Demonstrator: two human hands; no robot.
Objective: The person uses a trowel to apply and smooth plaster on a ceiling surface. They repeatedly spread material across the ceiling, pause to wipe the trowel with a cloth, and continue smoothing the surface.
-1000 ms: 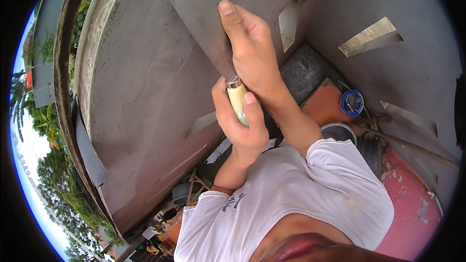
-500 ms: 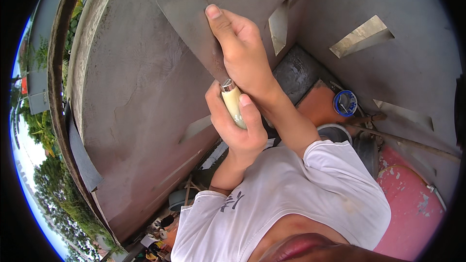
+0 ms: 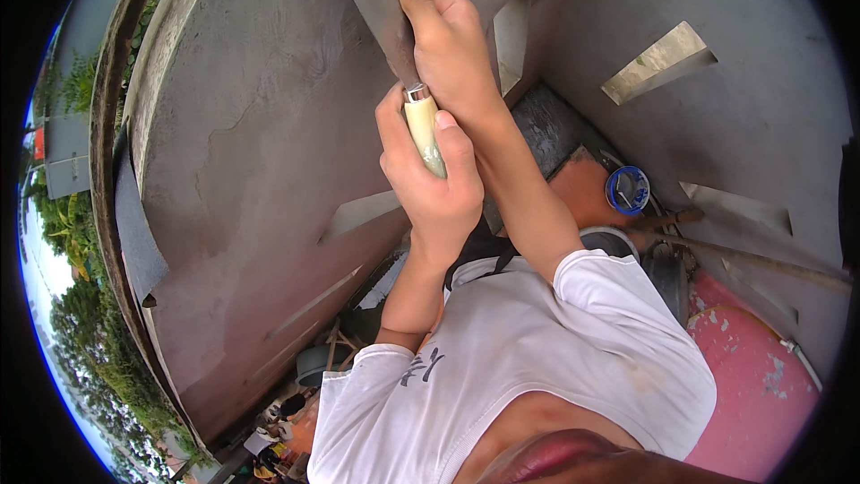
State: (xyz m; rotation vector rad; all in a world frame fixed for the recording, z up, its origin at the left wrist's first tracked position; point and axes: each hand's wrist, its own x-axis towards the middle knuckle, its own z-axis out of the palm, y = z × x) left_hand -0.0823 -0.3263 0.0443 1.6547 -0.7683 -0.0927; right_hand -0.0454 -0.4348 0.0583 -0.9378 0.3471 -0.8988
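A putty knife (image 3: pixel 425 133) with a cream handle, a metal collar and a wide grey blade is held in both hands, out against the wall. My left hand (image 3: pixel 439 188) is wrapped round the handle, its thumb along the side. Farther up, my right hand (image 3: pixel 454 45) grips the blade's right edge, thumb stretched along it. The far end of the blade runs out of the top of the picture. Behind the tool is a grey plastered wall (image 3: pixel 260 143), its surface patchy and pinkish lower down. Whether the blade touches the wall I cannot tell.
A second grey wall (image 3: pixel 761 63) with slanted openings meets it at the right. Below lie a blue-rimmed tub (image 3: pixel 627 190), a wooden pole (image 3: pixel 761 256) and a peeling pink surface (image 3: pixel 743 385). A dark curved rail (image 3: pixel 105 170) runs along the left, with trees beyond.
Both hands have moved up and away from my body with the putty knife. Its blade tip has left the picture at the top. Each hand keeps its hold.
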